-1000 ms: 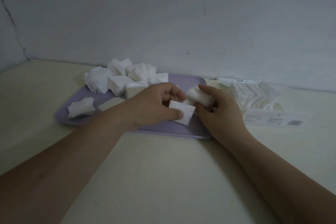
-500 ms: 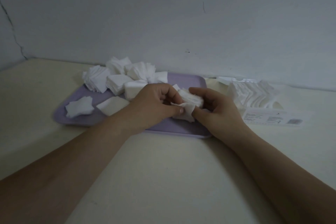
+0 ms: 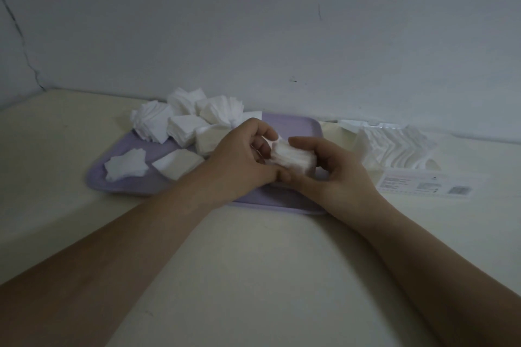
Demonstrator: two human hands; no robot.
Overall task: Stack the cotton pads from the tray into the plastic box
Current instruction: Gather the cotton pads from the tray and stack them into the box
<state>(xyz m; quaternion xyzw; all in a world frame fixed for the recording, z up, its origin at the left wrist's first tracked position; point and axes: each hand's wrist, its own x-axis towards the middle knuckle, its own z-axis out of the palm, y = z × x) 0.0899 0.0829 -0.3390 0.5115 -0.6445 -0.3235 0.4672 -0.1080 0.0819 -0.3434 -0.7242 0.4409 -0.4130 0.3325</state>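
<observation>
Head view: a small stack of white square cotton pads (image 3: 293,156) is gripped between the curled fingers of the left hand (image 3: 242,160) and the right hand (image 3: 335,175), above the lilac plastic tray (image 3: 282,203). At its far left loose pad heaps (image 3: 183,121) are piled; the clear plastic box (image 3: 394,149), holding pads, is set just right of it

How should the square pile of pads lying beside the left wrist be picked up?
Probably from above, pinching the square pile across two opposite side edges. It lies flat on the tray with its edges lined up, so squeezing the sides should keep the pads together.
</observation>
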